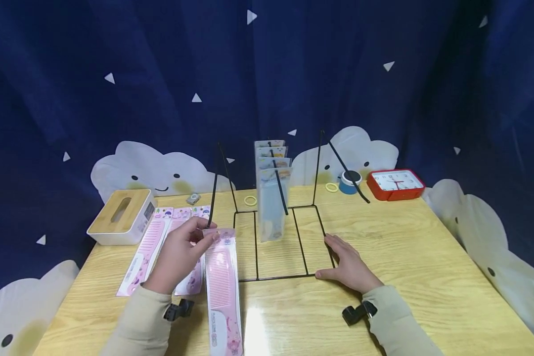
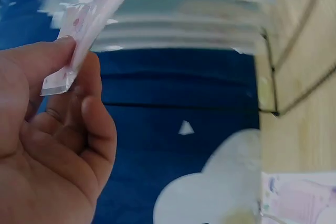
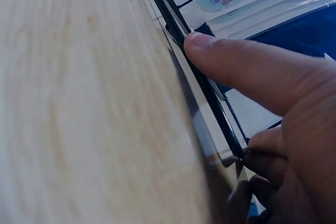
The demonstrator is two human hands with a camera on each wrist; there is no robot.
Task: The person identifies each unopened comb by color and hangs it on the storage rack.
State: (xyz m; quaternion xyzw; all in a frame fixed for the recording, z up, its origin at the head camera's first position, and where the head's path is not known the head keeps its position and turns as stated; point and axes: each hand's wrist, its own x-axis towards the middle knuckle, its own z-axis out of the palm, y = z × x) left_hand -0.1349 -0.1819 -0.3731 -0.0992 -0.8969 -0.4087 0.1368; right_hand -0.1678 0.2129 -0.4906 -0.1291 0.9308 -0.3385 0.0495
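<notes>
Left hand [image 1: 180,258] pinches the top edge of a pink comb pack [image 1: 221,296] between thumb and fingers, grip narrow; pack runs down from the fingertips, its middle at about 4 o'clock of that hand. Top of pack sits right at the front tip of the left hook [image 1: 213,200]; can't tell if the hook passes through it. Right hand [image 1: 348,267] is spread fairly wide, thumb touching the front right corner of the black wire rack [image 1: 276,278], fingers at its right side bar; the pack is at about 9 o'clock of it, well apart. Four clear-edged packs [image 1: 272,207] hang on the middle hook, 2 o'clock of left hand. More pink packs [image 1: 148,247] lie on the table [image 1: 302,321] around 9 o'clock, wood-topped box [image 1: 131,217] at 10. Red clock [image 1: 396,184] is at 1 o'clock of right hand, blue tin [image 1: 349,184] at 12.
</notes>
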